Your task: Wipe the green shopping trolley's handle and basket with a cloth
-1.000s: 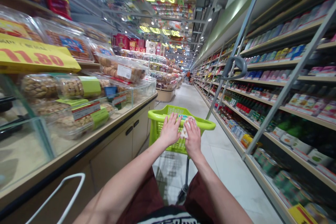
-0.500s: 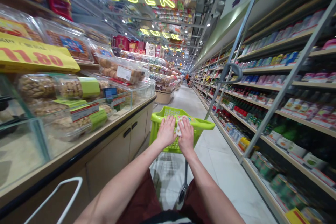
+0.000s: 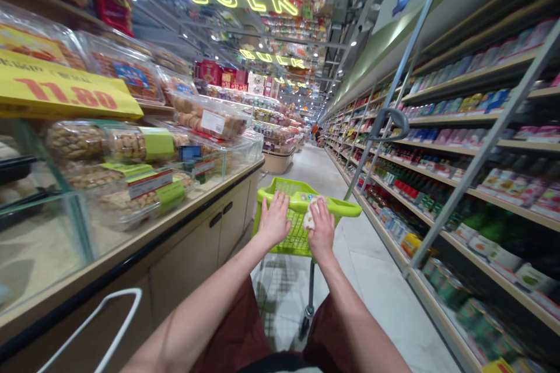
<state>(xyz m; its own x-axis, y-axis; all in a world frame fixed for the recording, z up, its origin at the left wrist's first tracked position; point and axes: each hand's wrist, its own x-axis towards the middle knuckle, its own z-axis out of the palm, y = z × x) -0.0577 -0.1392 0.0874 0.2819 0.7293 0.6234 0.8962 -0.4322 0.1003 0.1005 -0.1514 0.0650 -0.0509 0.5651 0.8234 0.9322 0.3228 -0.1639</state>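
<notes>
More green shopping-cart handle (image 3: 298, 204) has been bared between left hand (image 3: 273, 222) and right hand (image 3: 322, 234). Printed cloth (image 3: 308, 219) is gripped by the right; the left is laid open.

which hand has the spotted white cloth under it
The person's bare right hand: the white, spotted cloth or tissue shows under its fingers, at the rim of the lime-green plastic cart basket. The bare left hand shows none.

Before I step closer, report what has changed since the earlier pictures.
The left hand has slid left along the green cart's handle; the right hand, with the white cloth, has shifted back right, so the gap between them is wider. The cloth stays under the right hand.
</notes>
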